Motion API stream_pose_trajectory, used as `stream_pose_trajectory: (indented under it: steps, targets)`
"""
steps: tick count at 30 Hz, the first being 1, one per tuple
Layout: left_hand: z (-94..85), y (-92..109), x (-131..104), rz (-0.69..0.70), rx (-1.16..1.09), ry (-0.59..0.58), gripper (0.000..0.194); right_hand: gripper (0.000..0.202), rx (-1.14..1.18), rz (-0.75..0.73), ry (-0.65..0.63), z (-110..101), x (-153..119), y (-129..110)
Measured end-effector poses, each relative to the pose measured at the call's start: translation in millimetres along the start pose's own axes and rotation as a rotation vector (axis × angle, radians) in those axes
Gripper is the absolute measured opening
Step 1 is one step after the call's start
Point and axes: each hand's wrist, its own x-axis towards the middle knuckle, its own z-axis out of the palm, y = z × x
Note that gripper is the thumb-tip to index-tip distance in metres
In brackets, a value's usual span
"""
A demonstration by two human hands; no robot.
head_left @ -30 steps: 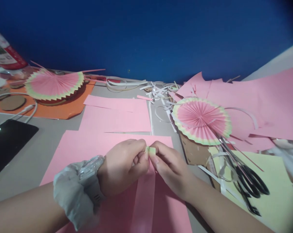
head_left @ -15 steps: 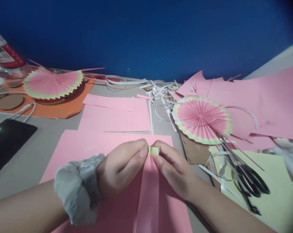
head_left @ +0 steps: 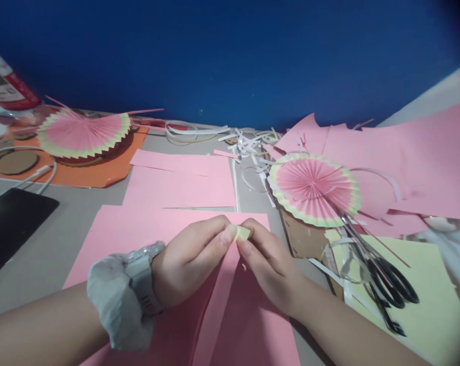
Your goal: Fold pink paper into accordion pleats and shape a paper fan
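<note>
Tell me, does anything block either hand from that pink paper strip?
Nothing visible does: the left hand and right hand both pinch the strip at its yellow-green end; the larger pink sheet lies underneath.

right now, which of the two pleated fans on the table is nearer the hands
The fan by the scissors, just beyond the right hand; the other fan sits farther off at left, over the orange sheet.

From the head, the desk [head_left: 81,211] is viewed forward and down; left hand [head_left: 194,262] and right hand [head_left: 270,262] are framed close, wall [head_left: 230,61] beyond.
</note>
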Motion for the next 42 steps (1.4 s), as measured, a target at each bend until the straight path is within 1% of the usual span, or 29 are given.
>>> stream_pose_trajectory:
  steps: [4,8,10,16,18,21,24,28,31,34,37,42]
  targets:
    - [-0.6,-0.4,-0.4,0.036,0.102,0.003,0.026,0.021,-0.036,0.01,-0.005,0.4,0.5,-0.7]
    - [-0.5,-0.4,0.4,0.016,0.165,0.005,0.026,0.022,-0.029,0.011,-0.023,-0.7,1.0,-1.4]
    - [-0.3,0.1,0.6,0.002,0.154,0.009,0.026,0.023,-0.022,0.003,-0.027,-0.8,1.2,-1.3]
    - [-1.2,1.8,-2.5,0.03,0.004,-0.019,0.029,0.023,0.032,-0.01,-0.017,1.0,0.2,0.6]
    - [-1.4,1.5,-3.0,0.021,0.02,-0.009,0.028,0.023,0.054,-0.004,0.002,0.6,-0.2,0.4]
    - [-1.6,0.2,-1.4,0.006,0.038,0.024,0.029,0.024,0.145,0.019,0.003,-1.4,0.0,-1.2]
    - [-1.6,-0.9,1.7,-0.008,0.095,0.046,0.03,0.023,0.195,0.003,0.01,-2.9,0.7,-1.8]
    - [0.5,-1.5,3.0,-0.033,0.283,0.134,0.03,0.025,0.141,-0.021,0.053,-1.7,1.2,1.2]
    - [3.3,-1.7,1.0,-0.025,0.413,0.174,0.03,0.025,0.071,-0.027,0.052,0.5,1.0,3.0]
    - [5.1,-1.9,-1.1,-0.01,0.491,0.151,0.027,0.025,-0.016,-0.035,0.052,2.8,1.1,2.9]
    - [5.1,-2.4,-1.7,0.007,0.518,0.109,0.025,0.025,-0.09,-0.05,0.045,4.5,1.8,2.2]
    - [2.6,-3.5,-1.1,0.099,0.55,0.059,0.022,0.024,-0.121,-0.027,0.021,4.2,1.5,3.2]
